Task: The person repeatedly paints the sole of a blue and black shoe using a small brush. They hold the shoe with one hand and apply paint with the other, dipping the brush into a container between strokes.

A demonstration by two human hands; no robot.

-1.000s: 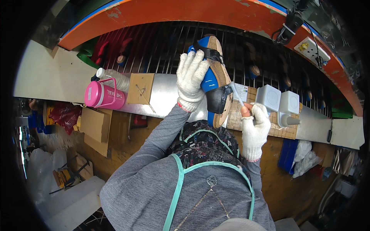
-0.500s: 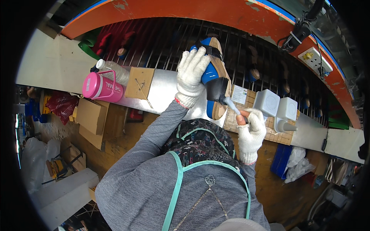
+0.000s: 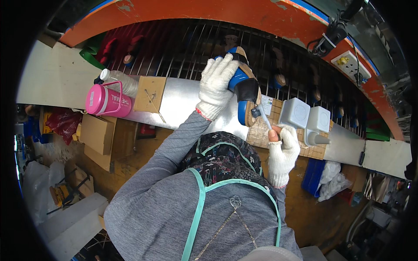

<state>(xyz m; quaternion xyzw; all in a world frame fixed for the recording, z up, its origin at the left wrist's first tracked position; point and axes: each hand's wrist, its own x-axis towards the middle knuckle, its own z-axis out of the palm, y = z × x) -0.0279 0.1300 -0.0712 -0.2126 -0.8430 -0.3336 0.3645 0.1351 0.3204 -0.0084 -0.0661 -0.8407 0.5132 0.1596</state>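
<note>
My left hand (image 3: 217, 85), in a white knit glove, grips a sandal (image 3: 247, 91) by its far part. The sandal has black straps and a tan sole edge, and sits on a blue shoe last. It is tilted, with its near end close to my right hand (image 3: 283, 152). Bare fingertips of that gloved hand pinch a small brush (image 3: 264, 116) with a pale handle. The brush's dark head touches or nearly touches the sole edge at the sandal's near end; which of the two I cannot tell.
Beyond the metal ledge runs a rack of metal rods (image 3: 174, 52) carrying more shoes. White plastic containers (image 3: 295, 112) stand on a woven mat (image 3: 257, 135) at right. A pink jug (image 3: 100, 100), a clear bottle (image 3: 124, 82) and cardboard (image 3: 150, 93) with a thin stick are at left.
The brush head has moved from beside the near black strap to the sole edge nearer me. The sandal has tilted and turned slightly in my left hand.
</note>
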